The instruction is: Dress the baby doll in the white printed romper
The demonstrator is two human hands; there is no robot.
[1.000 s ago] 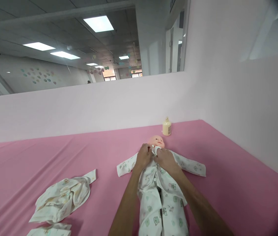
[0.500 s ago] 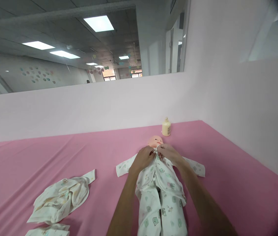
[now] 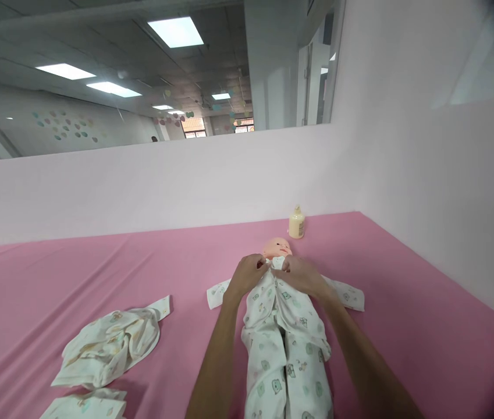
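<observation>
A baby doll (image 3: 277,247) lies on its back on the pink sheet (image 3: 404,302), dressed in a white printed romper (image 3: 285,337) with sleeves spread to both sides. My left hand (image 3: 247,274) and my right hand (image 3: 301,274) meet at the romper's collar just under the doll's chin. Each hand pinches one edge of the collar fabric. The fingertips nearly touch each other. The doll's chest is hidden by my hands.
A crumpled white printed garment (image 3: 109,347) lies at the left, with another folded piece (image 3: 85,406) below it. A small cream bottle (image 3: 296,223) stands by the back wall behind the doll. Pale walls close the back and right sides.
My hands have stayed at the collar and drawn slightly closer together at the neck. The view has shifted a little; the doll has not moved.
</observation>
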